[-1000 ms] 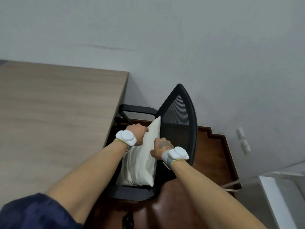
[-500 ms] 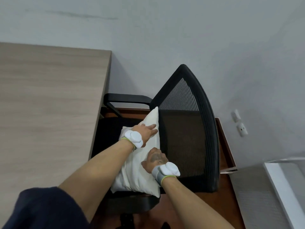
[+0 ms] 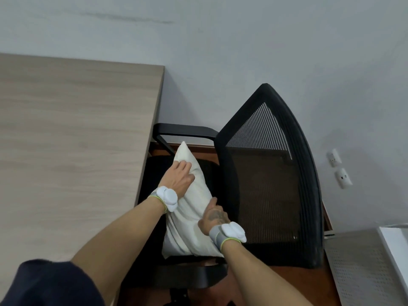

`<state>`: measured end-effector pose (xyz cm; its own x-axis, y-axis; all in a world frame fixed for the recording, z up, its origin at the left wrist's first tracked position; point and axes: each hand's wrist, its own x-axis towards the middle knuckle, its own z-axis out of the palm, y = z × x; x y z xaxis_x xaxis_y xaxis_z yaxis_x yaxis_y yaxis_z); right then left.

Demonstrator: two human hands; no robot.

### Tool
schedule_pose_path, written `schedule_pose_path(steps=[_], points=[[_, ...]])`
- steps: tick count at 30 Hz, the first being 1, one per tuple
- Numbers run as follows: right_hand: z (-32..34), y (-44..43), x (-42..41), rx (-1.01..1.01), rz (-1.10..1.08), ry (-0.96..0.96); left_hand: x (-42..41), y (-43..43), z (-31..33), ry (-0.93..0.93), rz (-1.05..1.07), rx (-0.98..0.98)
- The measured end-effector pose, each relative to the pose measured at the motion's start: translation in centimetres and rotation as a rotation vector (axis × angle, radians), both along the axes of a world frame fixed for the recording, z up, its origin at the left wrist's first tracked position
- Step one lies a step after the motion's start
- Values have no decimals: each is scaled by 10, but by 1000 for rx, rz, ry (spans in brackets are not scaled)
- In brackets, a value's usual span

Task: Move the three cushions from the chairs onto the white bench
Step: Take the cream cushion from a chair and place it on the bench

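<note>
A cream cushion (image 3: 189, 219) stands on edge on the seat of a black mesh office chair (image 3: 271, 184), close to its backrest. My left hand (image 3: 178, 177) grips the cushion's upper left side, fingers curled over the fabric. My right hand (image 3: 214, 217) clamps the cushion's right edge lower down, between cushion and backrest. Both wrists wear white trackers. A sliver of a white surface (image 3: 397, 246) shows at the right edge; I cannot tell if it is the bench.
A light wooden desk (image 3: 72, 140) fills the left side, its edge right beside the chair's armrest (image 3: 183, 131). A grey wall with two sockets (image 3: 339, 168) stands behind. A grey perforated panel (image 3: 362, 268) lies at the lower right on the brown floor.
The cushion has tilted away from the backrest and come up slightly. My left hand slid down its left face and my right hand closed on its right edge. The view moved nearer.
</note>
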<state>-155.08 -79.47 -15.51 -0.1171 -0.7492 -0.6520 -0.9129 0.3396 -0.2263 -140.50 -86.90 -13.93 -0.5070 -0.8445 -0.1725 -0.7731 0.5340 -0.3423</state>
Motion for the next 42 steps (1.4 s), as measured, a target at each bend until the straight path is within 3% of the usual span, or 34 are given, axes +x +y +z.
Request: schedule_pose_path(steps=[7,12,23,34,42], points=[[33,-20,3,-153,42,-13,17,5,38,-20,4,-32],[77,-27,-1,-306,160,-2,27,19,84,13,172,56],[229,-30,-37,-709,378,2,0,50,227,257,350,-248],[403,-9,-108,-1189,500,34,-53,83,404,336,258,-670],[484,55,-201,-1327,444,222,-134,117,476,437,80,-784]])
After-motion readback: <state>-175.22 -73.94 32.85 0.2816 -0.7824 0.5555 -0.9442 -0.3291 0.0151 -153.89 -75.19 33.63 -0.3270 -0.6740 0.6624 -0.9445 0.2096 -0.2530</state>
